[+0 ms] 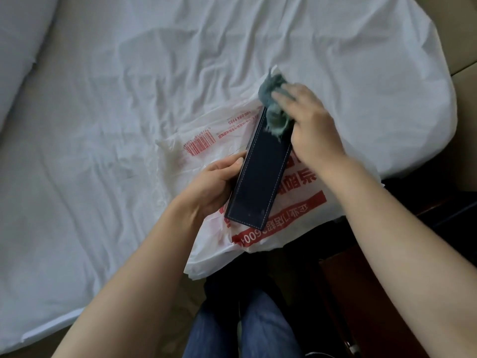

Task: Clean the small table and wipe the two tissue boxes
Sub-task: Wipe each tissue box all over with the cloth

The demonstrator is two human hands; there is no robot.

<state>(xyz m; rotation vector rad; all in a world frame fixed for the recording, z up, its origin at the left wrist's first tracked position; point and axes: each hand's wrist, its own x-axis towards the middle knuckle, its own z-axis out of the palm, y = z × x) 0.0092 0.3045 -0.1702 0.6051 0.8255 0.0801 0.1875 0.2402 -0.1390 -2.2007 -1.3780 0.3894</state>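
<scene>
Wiping of one tissue box [260, 174] is the step in hand. The left grip [214, 182] holds the dark, white-stitched box by its long side, thumb laid on the upper face and fingers curled beneath. The box hangs between the two grips, its near end below the left grip. The right grip [309, 125] clutches a bunched grey-green cloth [272, 99] and presses it on the far end of the box's upper face.

Pale specks show on the near part of that face, so it seems only partly done. The next move likely calls for drawing the cloth down the length of the face towards the left grip. That grip must hold firm against the push, and the box then needs turning to bring the other faces up.

Counted:
- One tissue box; the second is not in view.
- One cloth.
- One white plastic bag [206, 130] with red print, spread under both grips.
- One bed [103, 151] with a creased white sheet, beneath the bag.
- One dark wooden piece of furniture [361, 306], below the right grip. Whether it is the small table I cannot tell.
</scene>
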